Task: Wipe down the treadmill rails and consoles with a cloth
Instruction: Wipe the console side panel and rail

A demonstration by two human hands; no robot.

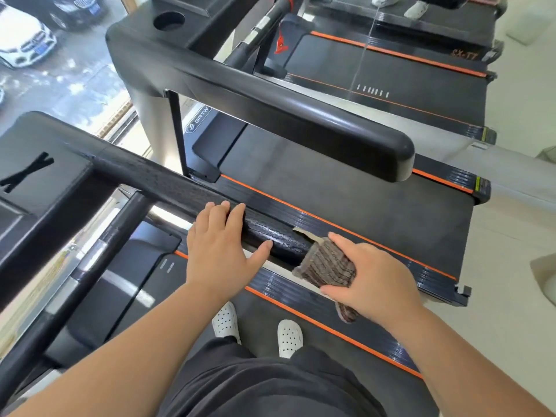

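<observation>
a row of black treadmills runs away toward the upper right, each belt edged with an orange stripe. the neighbouring treadmill's belt (pixel 346 188) fills the middle of the view, and its thick glossy handrail (pixel 301 115) crosses above it, ending in a rounded tip. at the far left sits the console (pixel 39 164) of the treadmill the person stands on, dark and marked with a black cross of tape. from it the near rail (pixel 168 182) slants down toward the lower right, its coating rough and cracked. through the window (pixel 75 85) at upper left, parked cars (pixel 21 37) stand on a wet street.

the left hand (pixel 219 248) rests on top of the near rail, fingers laid side by side over it and the thumb splayed out along the near side. the right hand (pixel 373 281) grips the cloth (pixel 326 266), a brown ribbed rag wrapped round the end of that rail, with the fingers curled over it and a loose tail hanging below the palm. just beside the cloth a pale torn flap (pixel 304 234) lifts from the rail's surface. below, two white perforated shoes (pixel 225 322) stand on the belt.
</observation>
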